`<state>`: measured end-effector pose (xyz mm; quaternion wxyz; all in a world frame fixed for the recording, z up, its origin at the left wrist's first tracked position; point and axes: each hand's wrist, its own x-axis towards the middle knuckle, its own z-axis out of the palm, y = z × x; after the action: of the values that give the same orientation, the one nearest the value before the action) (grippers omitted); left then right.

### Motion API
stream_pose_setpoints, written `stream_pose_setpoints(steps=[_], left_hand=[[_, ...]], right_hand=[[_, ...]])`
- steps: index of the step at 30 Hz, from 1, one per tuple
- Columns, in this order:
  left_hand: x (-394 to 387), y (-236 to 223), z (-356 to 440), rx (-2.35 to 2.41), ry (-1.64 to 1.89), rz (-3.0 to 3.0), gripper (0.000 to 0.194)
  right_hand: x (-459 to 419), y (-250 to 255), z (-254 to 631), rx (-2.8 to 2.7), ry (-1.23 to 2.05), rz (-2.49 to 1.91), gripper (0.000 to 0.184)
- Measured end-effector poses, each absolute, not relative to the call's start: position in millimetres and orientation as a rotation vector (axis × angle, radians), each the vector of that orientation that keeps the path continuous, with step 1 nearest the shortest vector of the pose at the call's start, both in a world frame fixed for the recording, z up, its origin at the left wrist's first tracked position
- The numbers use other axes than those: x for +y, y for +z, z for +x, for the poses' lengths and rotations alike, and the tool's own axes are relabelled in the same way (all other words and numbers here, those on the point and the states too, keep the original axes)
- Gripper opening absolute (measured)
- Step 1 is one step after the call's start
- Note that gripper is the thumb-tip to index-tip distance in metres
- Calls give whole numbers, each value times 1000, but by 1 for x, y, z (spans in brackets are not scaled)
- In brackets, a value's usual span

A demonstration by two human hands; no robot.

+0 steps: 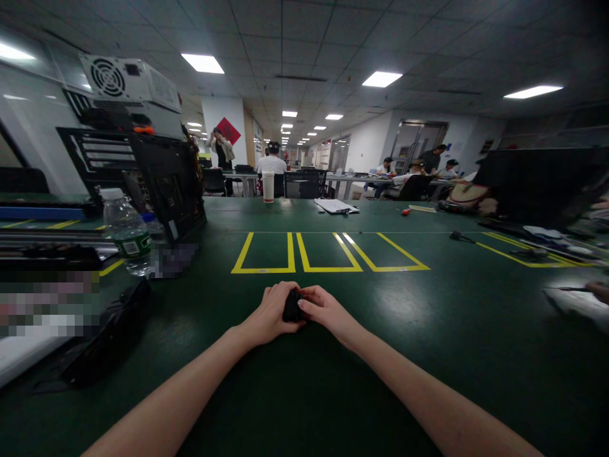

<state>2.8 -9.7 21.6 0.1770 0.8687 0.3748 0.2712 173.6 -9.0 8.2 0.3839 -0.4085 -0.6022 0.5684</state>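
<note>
Between my two hands, just above or on the green table, is a small black object whose kind I cannot make out. My left hand wraps round it from the left, thumb at the near side. From the right, my right hand pinches its edge with thumb and fingers. Much of the object is hidden by the fingers. Beyond the hands, yellow tape outlines mark three open-topped boxes on the tabletop.
At left stand a water bottle, a black computer case and a power supply on top. A white cup and a clipboard lie toward the far edge. Cables are at right. Several people sit or stand farther back.
</note>
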Motion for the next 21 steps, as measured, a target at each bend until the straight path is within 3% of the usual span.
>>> stream_pose_setpoints(steps=[17, 21], left_hand=[[-11, 26, 2, 1089, 703, 2473, 50], [-11, 26, 2, 1080, 712, 2475, 48]], right_hand=[[-11, 14, 175, -1558, 1481, -1009, 42], [-14, 17, 176, -1580, 1506, -979, 37]])
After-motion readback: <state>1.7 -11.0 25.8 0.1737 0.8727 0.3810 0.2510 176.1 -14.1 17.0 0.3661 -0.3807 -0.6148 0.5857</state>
